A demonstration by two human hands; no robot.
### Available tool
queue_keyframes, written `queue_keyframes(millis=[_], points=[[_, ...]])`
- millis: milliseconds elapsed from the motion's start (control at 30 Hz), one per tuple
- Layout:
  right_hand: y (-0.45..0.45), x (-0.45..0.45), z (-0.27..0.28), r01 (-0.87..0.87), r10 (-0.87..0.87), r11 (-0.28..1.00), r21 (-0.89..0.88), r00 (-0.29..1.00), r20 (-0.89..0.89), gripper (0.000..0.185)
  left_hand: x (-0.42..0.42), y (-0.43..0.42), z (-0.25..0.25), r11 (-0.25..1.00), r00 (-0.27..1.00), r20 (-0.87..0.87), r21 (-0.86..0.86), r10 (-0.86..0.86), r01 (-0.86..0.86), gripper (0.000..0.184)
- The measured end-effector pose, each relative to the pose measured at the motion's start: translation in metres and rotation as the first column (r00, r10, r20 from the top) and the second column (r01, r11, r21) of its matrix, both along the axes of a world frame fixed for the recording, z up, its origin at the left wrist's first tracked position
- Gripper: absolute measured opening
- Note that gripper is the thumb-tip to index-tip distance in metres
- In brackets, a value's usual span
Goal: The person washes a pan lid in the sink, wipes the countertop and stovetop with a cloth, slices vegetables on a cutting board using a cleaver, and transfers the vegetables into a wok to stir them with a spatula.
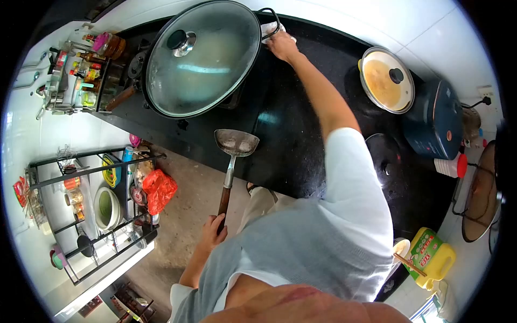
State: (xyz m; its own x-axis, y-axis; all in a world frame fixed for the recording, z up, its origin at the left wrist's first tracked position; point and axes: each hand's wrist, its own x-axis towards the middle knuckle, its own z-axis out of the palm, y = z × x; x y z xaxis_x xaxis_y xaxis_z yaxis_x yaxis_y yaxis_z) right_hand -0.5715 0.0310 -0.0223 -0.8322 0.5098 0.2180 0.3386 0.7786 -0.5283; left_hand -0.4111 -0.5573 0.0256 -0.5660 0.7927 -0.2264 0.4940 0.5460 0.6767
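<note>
left hand (211,232), fingers wrapped round wood-handled, grey-bladed spatula (230,173); right hand (282,45), fingers clamped on white cloth (268,29)

No readable text, even on yellow jug (435,256)

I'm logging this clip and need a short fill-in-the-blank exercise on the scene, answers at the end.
1. The left hand grips the spatula by its wooden ____.
2. The right hand has a ____ cloth at the loop handle.
3. The large lid with the round knob is made of see-through ____.
4. The plastic bag below the counter, at the left, is coloured ____.

Missing words: handle; white; glass; red.
</note>
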Motion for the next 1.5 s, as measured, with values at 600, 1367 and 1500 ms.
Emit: queue_keyframes(millis=[600, 1367, 1500], points=[[-0.311, 0.130, 0.000, -0.349, 0.394, 0.898, 0.269, 0.908, -0.139, 0.019, -0.014, -0.041, 0.037, 0.981, 0.984, -0.166, 0.194, 0.061, -0.028, 0.047], [-0.334, 0.252, -0.020, 0.353, -0.402, 0.850, 0.390, 0.914, 0.048, 0.034, -0.065, 0.104, 0.009, 0.849, 0.936, -0.074, 0.400, -0.344, 0.344, 0.049], [-0.337, 0.299, -0.016, 0.388, -0.401, 0.891, 0.235, 0.916, 0.011, 0.029, -0.060, 0.150, -0.012, 0.794, 0.912, -0.141, 0.454, -0.385, 0.405, 0.049]])
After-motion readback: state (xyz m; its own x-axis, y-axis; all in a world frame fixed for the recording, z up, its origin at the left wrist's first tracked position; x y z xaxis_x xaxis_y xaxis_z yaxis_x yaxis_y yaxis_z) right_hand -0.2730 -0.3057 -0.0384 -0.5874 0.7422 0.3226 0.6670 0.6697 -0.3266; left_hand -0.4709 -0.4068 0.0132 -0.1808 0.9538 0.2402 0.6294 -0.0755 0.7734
